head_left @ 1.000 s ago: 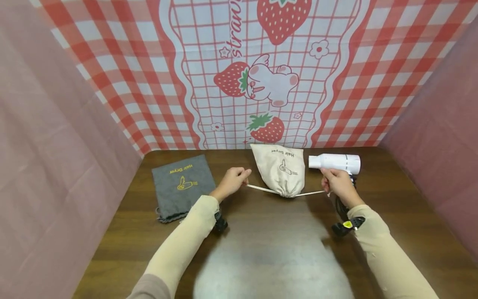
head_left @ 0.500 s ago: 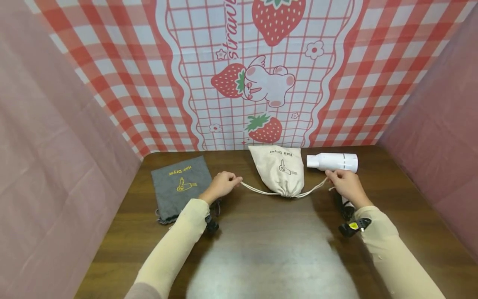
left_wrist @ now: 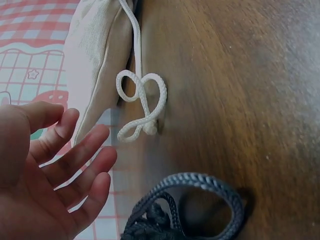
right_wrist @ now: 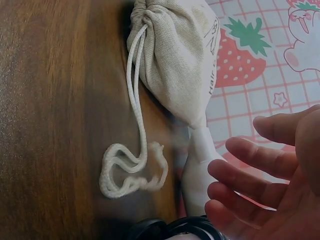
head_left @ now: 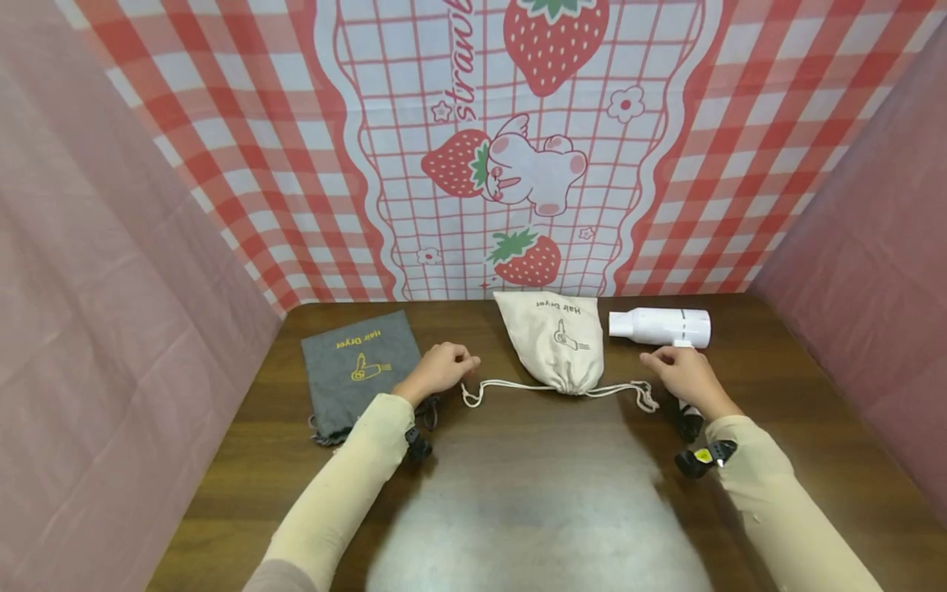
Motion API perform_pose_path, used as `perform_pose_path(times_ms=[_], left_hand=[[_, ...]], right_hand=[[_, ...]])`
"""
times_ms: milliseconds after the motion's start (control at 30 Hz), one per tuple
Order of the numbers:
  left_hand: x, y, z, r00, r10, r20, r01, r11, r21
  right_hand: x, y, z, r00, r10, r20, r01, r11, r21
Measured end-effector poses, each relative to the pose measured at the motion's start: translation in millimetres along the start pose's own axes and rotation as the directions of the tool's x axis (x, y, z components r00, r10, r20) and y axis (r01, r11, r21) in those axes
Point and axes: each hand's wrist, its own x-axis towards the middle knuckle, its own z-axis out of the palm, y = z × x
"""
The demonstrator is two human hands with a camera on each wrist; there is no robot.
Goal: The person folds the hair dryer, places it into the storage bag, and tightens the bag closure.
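A cream drawstring bag [head_left: 551, 337] printed "Hair Dryer" lies at the back middle of the table, its mouth gathered tight towards the person. White cords [head_left: 510, 384] spread from the mouth to both sides and lie loose on the wood. My left hand [head_left: 438, 368] hovers just beyond the left cord end, fingers relaxed and holding nothing; in the left wrist view the curled cord loop [left_wrist: 145, 107] lies apart from the fingertips. Above and beside the right cord end [right_wrist: 120, 170], my right hand [head_left: 684, 374] is likewise relaxed and holds nothing. What fills the bag is hidden.
A white hair dryer [head_left: 658, 326] lies behind the right hand, with its black cable [right_wrist: 175, 227] near the wrist. On the left, a grey drawstring bag [head_left: 355, 370] lies flat, partly behind the left hand. A checked cloth [head_left: 533, 164] hangs along the table's back edge.
Both hands have let go of the bag's cords, which were stretched taut, then slack, and now lie on the table. The left hand has shifted slightly left, the right slightly right.
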Motion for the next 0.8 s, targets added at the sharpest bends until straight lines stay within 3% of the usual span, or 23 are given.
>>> perform_pose_path(times_ms=[267,500,600,700,800], left_hand=[[14.6,11.2,5.3,0.998,0.040,-0.039,-0.041,0.999,-0.034],[27.9,28.0,13.2,0.980,0.071,-0.184,-0.088,0.992,-0.087],[32.7,39.7,16.0,0.974,0.073,-0.214,-0.106,0.983,-0.149],[37.8,56.9,16.9,0.976,0.076,-0.205,-0.121,0.968,-0.219],[44.6,74.7,16.9,0.977,0.104,-0.187,-0.145,0.964,-0.221]], right_hand=[[-2.5,2,-3,0.999,-0.011,-0.032,0.011,1.000,0.012],[-3.9,2,-5,0.999,0.018,-0.031,-0.017,1.000,0.026],[-4.6,2,-6,1.000,0.023,-0.015,-0.022,1.000,0.022],[-5.3,2,-8,0.999,0.036,-0.007,-0.036,0.999,0.015],[-5.0,3,-11,0.999,0.048,-0.006,-0.048,0.999,0.005]])
